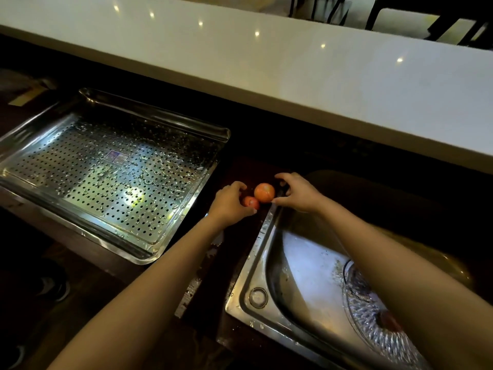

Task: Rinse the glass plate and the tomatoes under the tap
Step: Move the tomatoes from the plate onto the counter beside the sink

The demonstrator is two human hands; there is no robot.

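Two tomatoes lie on the dark counter between the tray and the sink: a larger one [264,192] and a smaller one [251,202] close beside it. My left hand [230,203] curls around the smaller tomato, fingers and thumb touching it. My right hand [298,194] reaches toward the larger tomato with spread fingers, its thumb tip at the fruit's lower right side. A patterned glass plate [373,319] lies in the steel sink [260,252] at the lower right, partly hidden by my right forearm, with something red [390,320] on it.
A perforated steel tray [106,169], wet with droplets, sits on the left. A long white counter [266,70] runs across the back. The sink's overflow fitting [258,297] is near its front left corner. No tap is visible.
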